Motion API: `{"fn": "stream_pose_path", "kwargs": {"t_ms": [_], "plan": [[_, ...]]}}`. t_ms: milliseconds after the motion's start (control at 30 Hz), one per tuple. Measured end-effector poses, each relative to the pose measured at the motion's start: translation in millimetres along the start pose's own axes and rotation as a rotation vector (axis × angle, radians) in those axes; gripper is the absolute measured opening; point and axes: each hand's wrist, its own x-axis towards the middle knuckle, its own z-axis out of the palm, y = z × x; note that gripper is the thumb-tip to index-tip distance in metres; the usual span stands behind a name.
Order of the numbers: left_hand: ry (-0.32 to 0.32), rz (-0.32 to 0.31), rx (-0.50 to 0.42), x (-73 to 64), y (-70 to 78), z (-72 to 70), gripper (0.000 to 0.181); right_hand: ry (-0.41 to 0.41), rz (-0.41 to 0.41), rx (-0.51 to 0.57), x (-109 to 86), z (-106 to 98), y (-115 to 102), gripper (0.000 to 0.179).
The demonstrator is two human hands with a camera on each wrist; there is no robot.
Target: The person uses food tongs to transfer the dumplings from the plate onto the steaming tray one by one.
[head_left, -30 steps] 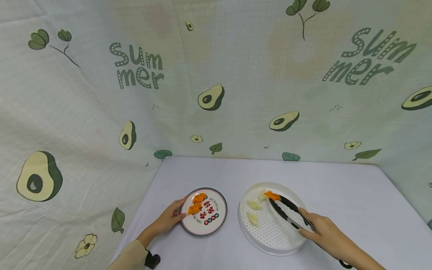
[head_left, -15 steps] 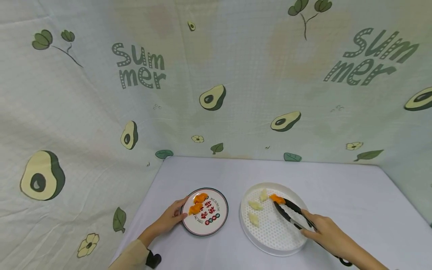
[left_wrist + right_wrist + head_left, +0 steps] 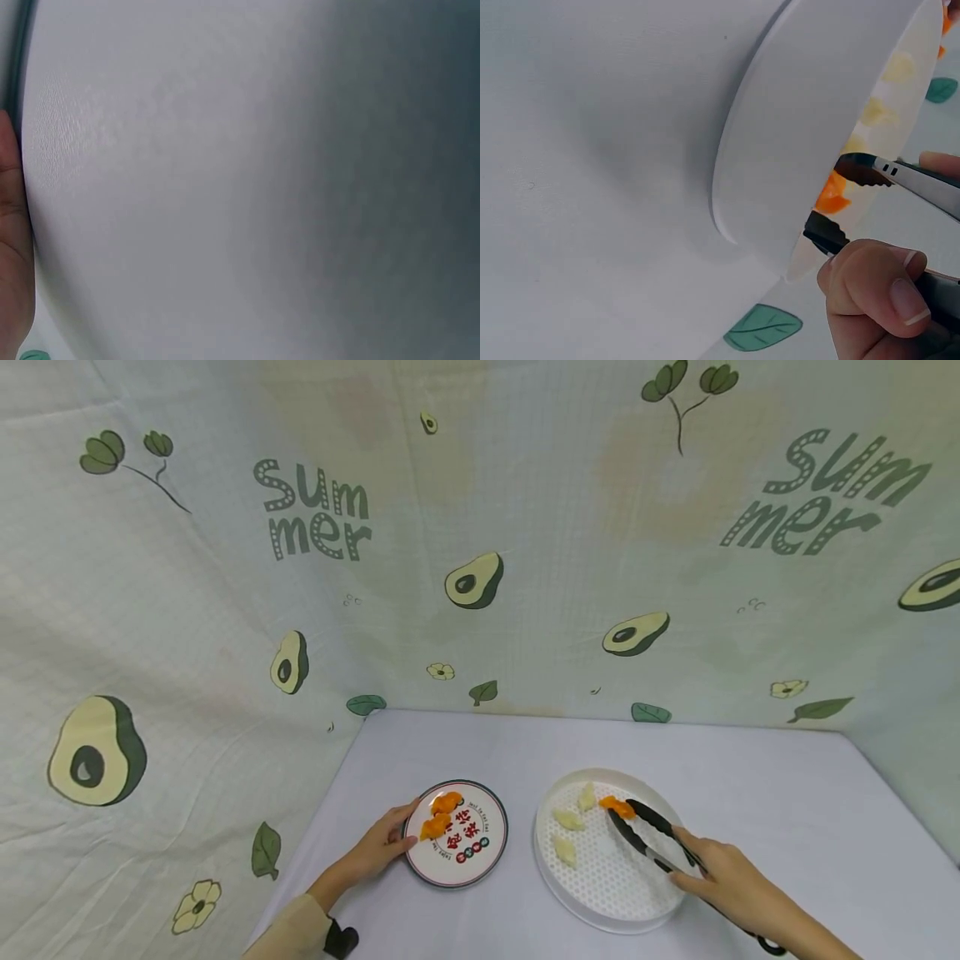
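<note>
My right hand [image 3: 720, 872] holds a pair of black-tipped metal tongs [image 3: 637, 839] over a round white tray [image 3: 622, 885] with a dotted surface. The tong tips stand apart at an orange dumpling-shaped piece [image 3: 617, 806] near the tray's far side. Three pale yellow dumpling-shaped pieces [image 3: 568, 819] lie on the tray to its left. My left hand [image 3: 375, 843] grips the left rim of a small plate [image 3: 480, 860] with red lettering, thumb over the edge. Two orange pieces [image 3: 435, 825] lie on that plate. In the right wrist view, the orange piece shows between the spread tong arms.
A white-covered table [image 3: 465, 735] carries the plate and tray, with a gap between them. Behind and to the left hangs a cloth [image 3: 540, 527] printed with avocados. A black heart-shaped thing [image 3: 341, 940] shows beside my left sleeve.
The orange piece at the tongs has shifted slightly right and nearer, away from the pale piece. The tong tips have spread a little. My left hand stays on the plate.
</note>
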Motion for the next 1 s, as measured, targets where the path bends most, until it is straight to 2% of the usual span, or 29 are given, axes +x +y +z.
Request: {"fn": "stream_pose_path", "kwargs": {"t_ms": [167, 400, 600, 700, 867, 1000], "plan": [[-0.007, -0.006, 0.007, -2.0, -0.7, -0.4, 0.065, 0.043, -0.027, -0.036, 1.2, -4, -7, 0.076], [-0.016, 0.013, -0.004, -1.5, 0.7, -2.6, 0.064, 0.091, -0.202, 0.008, 10.5, -5, -24, 0.071], [-0.016, 0.011, -0.007, 0.4, -0.8, -1.9, 0.065, 0.033, -0.271, 0.021, 24.4, 0, -43, 0.073], [-0.018, 0.014, -0.004, 0.6, -1.1, -1.8, 0.065, 0.029, -0.335, -0.008, 32.0, 4, -51, 0.072], [-0.026, 0.013, -0.001, 0.6, -1.8, -2.2, 0.065, -0.002, -0.457, 0.013, 48.7, 13, -64, 0.07], [-0.024, 0.015, -0.004, 0.6, -1.8, -2.8, 0.065, -0.094, -0.519, 0.071, 65.1, 21, -73, 0.068]]}}
